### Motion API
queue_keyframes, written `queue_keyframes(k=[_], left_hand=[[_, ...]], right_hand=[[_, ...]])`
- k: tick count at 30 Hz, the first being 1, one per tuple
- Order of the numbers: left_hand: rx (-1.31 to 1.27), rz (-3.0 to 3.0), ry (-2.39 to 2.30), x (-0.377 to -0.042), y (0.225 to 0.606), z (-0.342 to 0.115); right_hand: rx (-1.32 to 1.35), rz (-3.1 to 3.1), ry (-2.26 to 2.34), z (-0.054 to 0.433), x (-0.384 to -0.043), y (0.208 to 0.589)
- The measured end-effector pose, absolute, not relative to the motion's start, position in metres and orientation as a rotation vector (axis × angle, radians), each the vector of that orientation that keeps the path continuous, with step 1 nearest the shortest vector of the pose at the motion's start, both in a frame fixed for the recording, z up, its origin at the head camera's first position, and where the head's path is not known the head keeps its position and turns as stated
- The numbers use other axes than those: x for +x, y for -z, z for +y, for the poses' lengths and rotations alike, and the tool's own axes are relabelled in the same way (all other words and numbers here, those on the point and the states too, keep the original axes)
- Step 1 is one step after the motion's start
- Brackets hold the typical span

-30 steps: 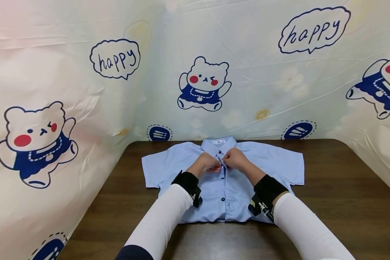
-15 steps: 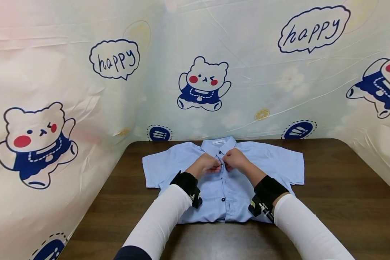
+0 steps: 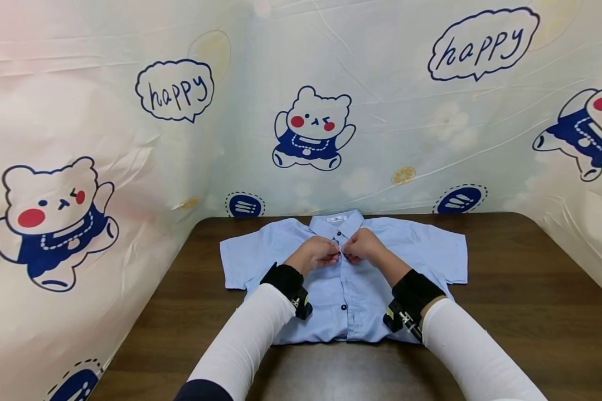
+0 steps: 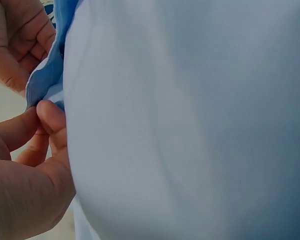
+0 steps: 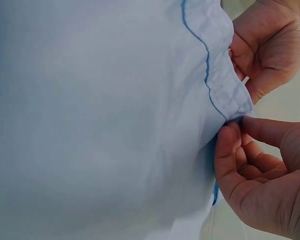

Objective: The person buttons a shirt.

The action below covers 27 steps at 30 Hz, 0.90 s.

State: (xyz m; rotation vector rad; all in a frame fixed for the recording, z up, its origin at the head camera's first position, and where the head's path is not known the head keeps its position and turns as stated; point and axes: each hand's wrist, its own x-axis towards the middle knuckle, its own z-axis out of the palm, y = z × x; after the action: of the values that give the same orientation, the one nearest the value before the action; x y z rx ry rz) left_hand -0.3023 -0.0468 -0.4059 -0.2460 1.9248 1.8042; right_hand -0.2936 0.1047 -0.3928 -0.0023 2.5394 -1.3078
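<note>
A light blue short-sleeved shirt [image 3: 281, 245] lies front up with its collar [image 3: 337, 223] toward the back. Both hands meet over its front placket, a little below the collar. My left hand [image 3: 321, 252] pinches the placket edge between thumb and fingertips; the left wrist view shows this left hand [image 4: 32, 175] at the fold of cloth. From the other side my right hand [image 3: 362, 245] pinches the same strip, and in the right wrist view the right hand [image 5: 270, 175] has thumb and index finger together on the edge. Fingers and folded cloth hide any button between them.
A dark brown wooden table [image 3: 506, 312] carries the shirt. One dark button [image 3: 344, 307] shows lower on the placket, another button [image 3: 339, 234] near the collar. A printed curtain [image 3: 381, 139] with bear drawings stands around the back and sides. Black straps [image 3: 415, 292] hold the wrist cameras.
Both hands stay at the same part of the placket with small finger shifts. The cloth just below them has moved, and a button seen there before is now out of sight.
</note>
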Motion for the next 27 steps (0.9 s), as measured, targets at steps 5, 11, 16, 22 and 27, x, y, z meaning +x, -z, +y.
queue_keyframes(k=[5,11,16,22,27], left_hand=[[-0.287,1.910,-1.871,-0.303,0.406,-0.045],[-0.367,1.964,-1.870,-0.303,0.403,-0.042],[-0.354,2.047,-1.864,-0.301,0.403,-0.041],[-0.330,2.082,-1.878,-0.302,0.405,-0.038],[-0.317,2.121,-1.889,-0.299,0.405,-0.036]], right_hand=[[-0.049,2.571,1.295,0.104,-0.293,0.394],[-0.175,2.704,1.250,0.105,-0.290,0.396],[-0.188,2.751,1.187,0.105,-0.291,0.396],[-0.167,2.700,1.205,0.108,-0.293,0.396],[-0.163,2.684,1.203,0.110,-0.293,0.394]])
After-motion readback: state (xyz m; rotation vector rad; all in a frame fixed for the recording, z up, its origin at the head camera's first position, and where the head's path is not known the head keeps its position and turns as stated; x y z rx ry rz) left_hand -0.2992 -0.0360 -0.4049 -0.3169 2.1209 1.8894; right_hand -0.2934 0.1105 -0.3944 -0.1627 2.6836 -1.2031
